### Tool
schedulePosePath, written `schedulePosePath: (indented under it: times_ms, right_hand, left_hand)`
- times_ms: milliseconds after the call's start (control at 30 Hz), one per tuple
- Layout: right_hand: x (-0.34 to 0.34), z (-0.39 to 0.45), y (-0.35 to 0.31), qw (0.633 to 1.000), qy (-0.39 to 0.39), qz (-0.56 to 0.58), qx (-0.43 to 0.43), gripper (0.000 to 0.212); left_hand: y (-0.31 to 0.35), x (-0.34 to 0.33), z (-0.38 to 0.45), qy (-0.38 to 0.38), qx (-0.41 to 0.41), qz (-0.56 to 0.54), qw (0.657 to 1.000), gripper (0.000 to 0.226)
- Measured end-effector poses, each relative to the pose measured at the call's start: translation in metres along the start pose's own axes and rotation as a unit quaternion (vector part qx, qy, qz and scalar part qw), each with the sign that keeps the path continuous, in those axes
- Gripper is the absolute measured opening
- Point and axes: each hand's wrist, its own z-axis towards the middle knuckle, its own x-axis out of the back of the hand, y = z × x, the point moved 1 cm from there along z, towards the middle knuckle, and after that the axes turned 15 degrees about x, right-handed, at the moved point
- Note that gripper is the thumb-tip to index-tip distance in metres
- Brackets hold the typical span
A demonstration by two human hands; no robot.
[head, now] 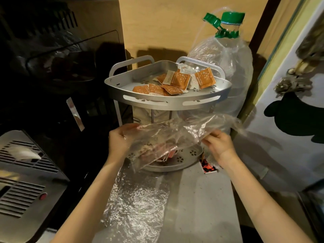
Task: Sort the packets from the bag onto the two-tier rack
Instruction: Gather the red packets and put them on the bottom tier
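Both bare forearms reaching forward, left hand (121,139) and right hand (220,146) raised level, well apart, fingers curled, pinching

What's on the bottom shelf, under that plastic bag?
Through the clear bag a few reddish packets show on the lower tier. The crinkled plastic hides their number.

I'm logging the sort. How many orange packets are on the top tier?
About 7: three along the front at the left, middle and right; two behind them; one upright at the right; one pale at the back. Overlaps may hide more.
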Motion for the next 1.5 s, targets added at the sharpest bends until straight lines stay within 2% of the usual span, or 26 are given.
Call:
schedulePosePath:
  times_ms: [100,200,300,367,400,467,533,600,733,800,867,900,933,967,1067,1100,1167,1267,1333,1433,1500]
  right_hand:
    - [0.008,-0.004,-0.013,0.998,-0.035,-0.029,0.041,0.021]
    - [0.016,-0.008,-0.03,0.993,-0.043,-0.063,0.088,0.019]
    - [0.02,-0.01,-0.041,0.992,-0.049,-0.07,0.097,0.022]
    - [0.023,-0.011,-0.047,0.993,-0.051,-0.055,0.094,0.018]
    - [0.026,-0.012,-0.049,0.994,-0.054,-0.04,0.088,0.014]
    - [0.031,-0.016,-0.051,0.995,-0.073,-0.01,0.071,0.012]
    - [0.037,-0.022,-0.048,0.993,-0.102,0.008,0.051,0.025]
    - [0.041,-0.029,-0.042,0.993,-0.115,0.027,0.017,0.032]
    - [0.048,-0.039,-0.025,0.991,-0.09,0.088,-0.048,0.015]
    - [0.051,-0.045,-0.017,0.985,-0.099,0.119,-0.072,0.018]
    - [0.053,-0.052,-0.014,0.985,-0.106,0.108,-0.078,0.024]
    - [0.053,-0.055,-0.014,0.987,-0.101,0.101,-0.077,0.017]
    - [0.054,-0.057,-0.013,0.987,-0.095,0.1,-0.088,0.014]
    - [0.054,-0.059,-0.012,0.985,-0.085,0.106,-0.105,0.02]
    - [0.051,-0.064,-0.009,0.982,-0.128,0.022,-0.139,0.03]
    - [0.05,-0.067,-0.007,0.977,-0.162,-0.019,-0.138,0.026]
    - [0.049,-0.073,0.0,0.964,-0.207,-0.093,-0.136,0.038]
    - [0.043,-0.077,0.01,0.956,-0.217,-0.146,-0.133,0.066]
    - [0.035,-0.079,0.018,0.958,-0.202,-0.16,-0.129,0.075]
    - [0.023,-0.082,0.035,0.956,-0.176,-0.201,-0.125,0.075]
    - [0.012,-0.083,0.047,0.948,-0.179,-0.24,-0.111,0.067]
  left_hand:
    - [0.007,0.011,-0.001,-0.031,-0.024,0.019,0.999,0.016]
    - [0.018,0.019,-0.007,-0.057,-0.022,-0.018,0.998,0.016]
    - [0.029,0.026,-0.015,-0.088,-0.027,-0.052,0.994,0.01]
    - [0.034,0.03,-0.019,-0.106,-0.026,-0.058,0.992,0.021]
    - [0.034,0.032,-0.02,-0.117,-0.024,-0.055,0.991,0.028]
    - [0.034,0.035,-0.025,-0.15,-0.012,-0.056,0.987,0.023]
    - [0.032,0.035,-0.032,-0.184,0.014,-0.06,0.981,0.012]
    - [0.028,0.034,-0.038,-0.206,0.039,-0.064,0.976,0.018]
    - [0.011,0.039,-0.048,-0.222,0.093,-0.089,0.967,0.031]
    - [-0.001,0.037,-0.051,-0.221,0.119,-0.093,0.964,0.04]
    - [-0.011,0.035,-0.056,-0.216,0.166,-0.046,0.961,0.036]
    - [-0.017,0.035,-0.059,-0.199,0.183,-0.046,0.962,0.038]
    - [-0.025,0.037,-0.06,-0.192,0.2,-0.075,0.958,0.045]
    - [-0.03,0.038,-0.065,-0.19,0.22,-0.121,0.949,0.05]
    - [-0.049,0.047,-0.076,-0.222,0.276,-0.2,0.914,0.04]
    - [-0.051,0.048,-0.08,-0.243,0.291,-0.195,0.905,0.038]
    - [-0.06,0.049,-0.083,-0.244,0.303,-0.128,0.912,0.029]
    - [-0.068,0.051,-0.089,-0.209,0.27,-0.009,0.94,0.05]
    - [-0.073,0.053,-0.096,-0.177,0.259,0.025,0.949,0.061]
    - [-0.082,0.055,-0.102,-0.142,0.257,0.086,0.952,0.059]
    - [-0.081,0.056,-0.107,-0.098,0.221,0.225,0.944,0.052]
